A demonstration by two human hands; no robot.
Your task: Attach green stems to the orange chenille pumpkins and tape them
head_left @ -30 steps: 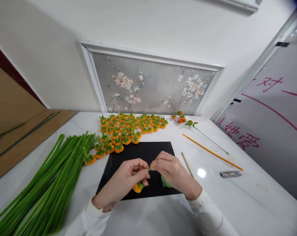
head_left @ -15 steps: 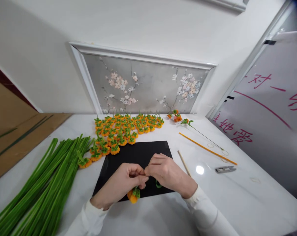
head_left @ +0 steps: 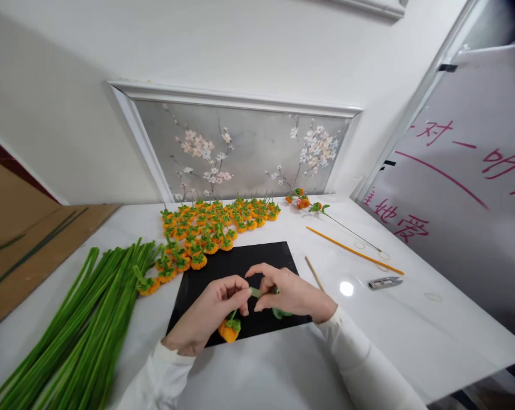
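Note:
My left hand (head_left: 223, 302) is closed in a pinch on the thin stem of an orange fuzzy flower (head_left: 229, 332) with a green base. The flower hangs head down below the fingers. A short green strip of tape (head_left: 255, 292) runs from the left fingertips to my right hand (head_left: 285, 290). There, the thumb and index finger stand apart while the other fingers curl round the tape, their grip partly hidden. More green tape (head_left: 281, 312) hangs in a loop under the right hand. Both hands are over a black mat (head_left: 240, 256).
Many orange flowers (head_left: 201, 228) stand in rows behind the mat. Long green fuzzy stems (head_left: 82, 319) lie at left. To the right are a wooden stick (head_left: 313, 273), an orange fuzzy stem (head_left: 355, 250), small snips (head_left: 385, 282) and a finished flower spray (head_left: 303, 201).
My right hand has drawn slightly away from the left, and its thumb and index finger have parted. A strip of tape now shows between the hands. The view has shifted a little.

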